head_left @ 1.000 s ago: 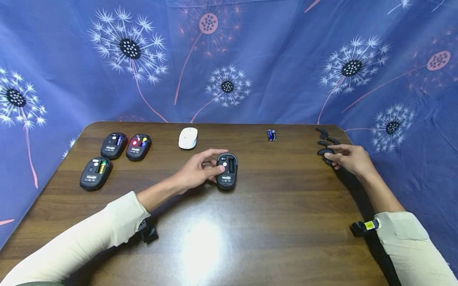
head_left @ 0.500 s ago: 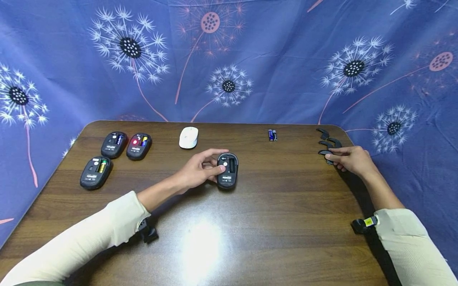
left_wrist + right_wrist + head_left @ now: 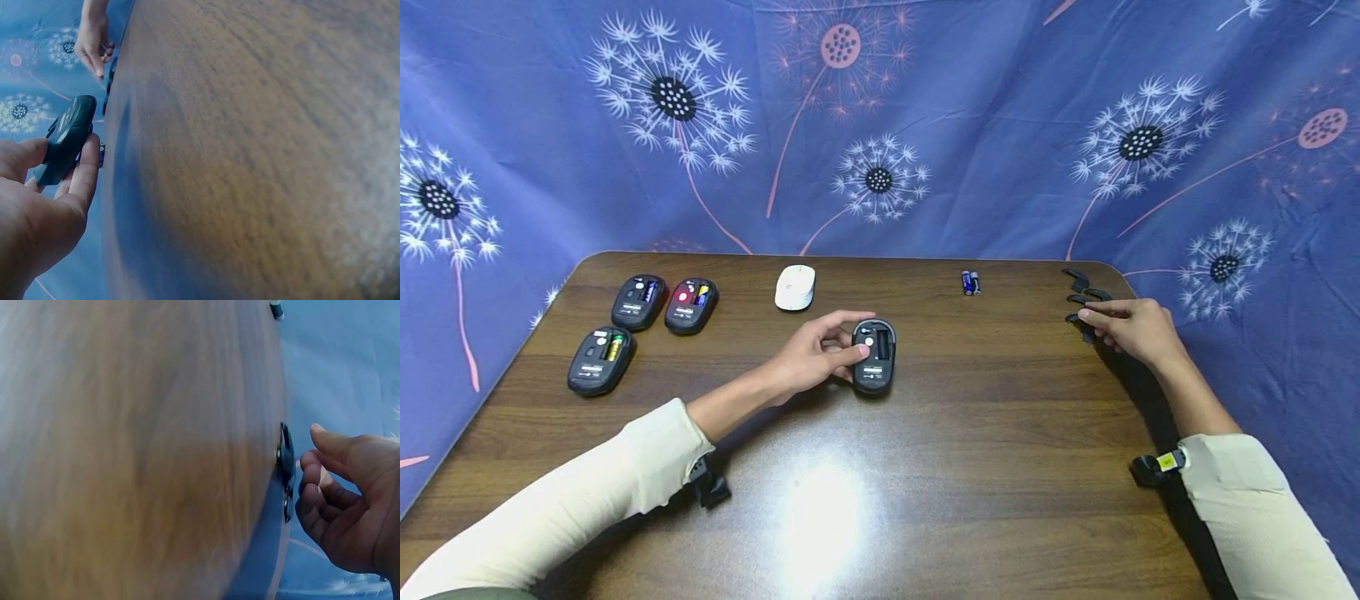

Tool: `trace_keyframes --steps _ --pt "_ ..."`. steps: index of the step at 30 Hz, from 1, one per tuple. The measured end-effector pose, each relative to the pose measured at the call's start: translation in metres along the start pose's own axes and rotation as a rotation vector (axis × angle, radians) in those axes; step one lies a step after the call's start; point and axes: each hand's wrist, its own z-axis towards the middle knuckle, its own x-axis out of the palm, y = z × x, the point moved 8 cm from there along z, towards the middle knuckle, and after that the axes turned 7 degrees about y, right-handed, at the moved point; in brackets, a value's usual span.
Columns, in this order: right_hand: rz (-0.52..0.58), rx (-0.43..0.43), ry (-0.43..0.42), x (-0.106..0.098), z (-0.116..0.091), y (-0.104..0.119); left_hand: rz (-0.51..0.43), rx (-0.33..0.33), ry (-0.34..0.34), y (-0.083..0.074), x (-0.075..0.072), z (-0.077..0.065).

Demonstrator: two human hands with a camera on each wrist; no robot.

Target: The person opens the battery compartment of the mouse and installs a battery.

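Note:
My left hand (image 3: 812,354) grips a black computer mouse (image 3: 875,377) over the middle of the table, thumb on its underside. The underside faces up and shows a dark, uncovered battery slot. In the left wrist view the same mouse (image 3: 70,137) appears edge-on between thumb and fingers. My right hand (image 3: 1138,329) hovers at the back right corner, right over several dark curved battery covers (image 3: 1081,320). The right wrist view shows nothing between its thumb and loosely curled fingers, with the covers (image 3: 285,456) just beyond the fingertips. Part of the pile is hidden under the hand.
Two blue batteries (image 3: 972,283) lie together near the back edge. At the back left, three black mice rest underside up: one with a red light (image 3: 691,307), one behind (image 3: 639,302), one nearer (image 3: 600,361), all with batteries visible. A white mouse (image 3: 795,288) stands behind my left hand.
My right hand has shifted slightly left over the covers, and its thumb has lifted up from among them. The left hand with the black mouse stays almost in place.

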Motion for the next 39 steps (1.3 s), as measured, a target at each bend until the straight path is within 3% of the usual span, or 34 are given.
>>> trace_keyframes --steps 13,23,39 --pt "0.062 -0.103 0.002 0.021 0.015 0.047 -0.021 -0.010 -0.002 0.000 0.001 0.001" --pt "0.125 -0.116 0.107 0.048 0.032 0.077 -0.024 -0.004 0.004 0.000 0.001 0.001" --pt "0.143 -0.125 0.124 0.073 0.053 0.112 -0.031 -0.019 0.006 0.000 0.002 0.001"
